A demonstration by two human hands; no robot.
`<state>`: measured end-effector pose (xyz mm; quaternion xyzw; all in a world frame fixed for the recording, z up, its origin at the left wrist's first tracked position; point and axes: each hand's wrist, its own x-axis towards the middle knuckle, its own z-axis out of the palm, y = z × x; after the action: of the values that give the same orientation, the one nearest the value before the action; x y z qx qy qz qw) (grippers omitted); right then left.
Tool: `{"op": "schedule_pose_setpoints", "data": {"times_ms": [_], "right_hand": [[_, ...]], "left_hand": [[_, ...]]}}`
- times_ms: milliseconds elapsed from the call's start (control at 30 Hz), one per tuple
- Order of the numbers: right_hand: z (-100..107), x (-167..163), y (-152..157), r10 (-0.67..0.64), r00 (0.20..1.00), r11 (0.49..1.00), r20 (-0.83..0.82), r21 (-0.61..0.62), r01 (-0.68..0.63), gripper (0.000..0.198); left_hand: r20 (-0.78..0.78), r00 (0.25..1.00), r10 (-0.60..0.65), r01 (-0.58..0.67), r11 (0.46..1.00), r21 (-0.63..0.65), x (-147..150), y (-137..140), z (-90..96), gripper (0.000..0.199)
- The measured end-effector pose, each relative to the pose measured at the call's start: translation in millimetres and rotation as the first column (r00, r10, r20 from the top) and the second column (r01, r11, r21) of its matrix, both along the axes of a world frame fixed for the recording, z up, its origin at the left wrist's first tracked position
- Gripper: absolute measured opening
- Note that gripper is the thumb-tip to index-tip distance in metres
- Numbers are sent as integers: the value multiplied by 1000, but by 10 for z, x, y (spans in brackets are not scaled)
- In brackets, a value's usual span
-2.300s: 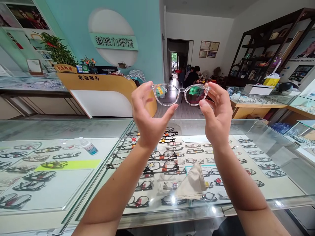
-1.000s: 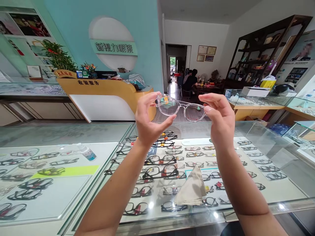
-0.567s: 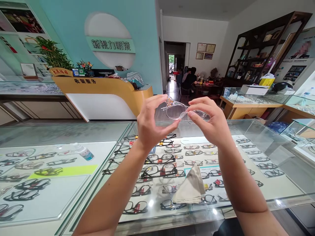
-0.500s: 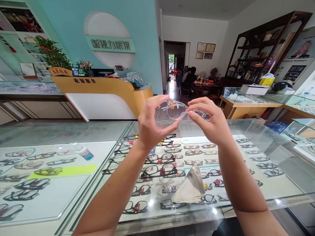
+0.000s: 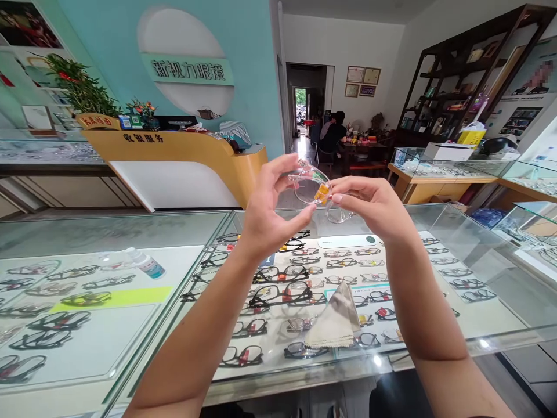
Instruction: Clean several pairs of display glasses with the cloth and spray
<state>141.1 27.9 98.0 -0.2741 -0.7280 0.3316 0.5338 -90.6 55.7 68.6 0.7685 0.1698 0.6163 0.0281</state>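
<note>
A pair of clear-framed eyeglasses is held up above the glass counter, with an orange tag on one lens near the bridge. My left hand grips the frame around the left lens, thumb below and fingers above. Thumb and fingertips of my right hand pinch the frame by the bridge. The right lens hangs tilted below my right fingers. Beneath my hands, a beige cleaning cloth lies folded on the glass top.
Rows of eyeglasses fill the glass display case. A white spray bottle lies on the left counter. Beyond are a yellow-fronted reception desk, people seated at a back table, and another display case at right.
The eyeglasses have turned in my hands, so the orange tag now shows near the bridge and the right lens sits lower. The view has shifted slightly.
</note>
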Motion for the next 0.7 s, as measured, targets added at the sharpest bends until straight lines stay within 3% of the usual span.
{"op": "schedule_pose_setpoints", "data": {"times_ms": [100,200,267,333,400,567,700], "right_hand": [[-17,-34,-9,-174,985,977,1,126,173,9],[-62,-114,-6,-300,954,932,4,215,293,10],[-142,-208,-6,-339,941,910,4,254,327,9],[-282,-328,-22,-380,925,884,-4,294,364,9],[-480,-450,-53,-437,900,848,-15,328,417,10],[-1013,-639,-125,-561,827,773,30,377,510,16],[-1270,-682,-118,-606,792,740,74,419,527,21]], "left_hand": [[216,957,193,-208,977,52,19,-153,42,56],[267,918,293,-285,956,-70,57,-351,73,11],[141,959,248,-204,942,-267,89,-449,43,19],[70,983,169,-118,879,-463,116,-497,-55,27],[93,986,139,-58,809,-585,129,-507,-215,31],[265,959,96,136,664,-735,135,-462,-677,36],[403,910,94,284,565,-774,161,-424,-918,41]]}}
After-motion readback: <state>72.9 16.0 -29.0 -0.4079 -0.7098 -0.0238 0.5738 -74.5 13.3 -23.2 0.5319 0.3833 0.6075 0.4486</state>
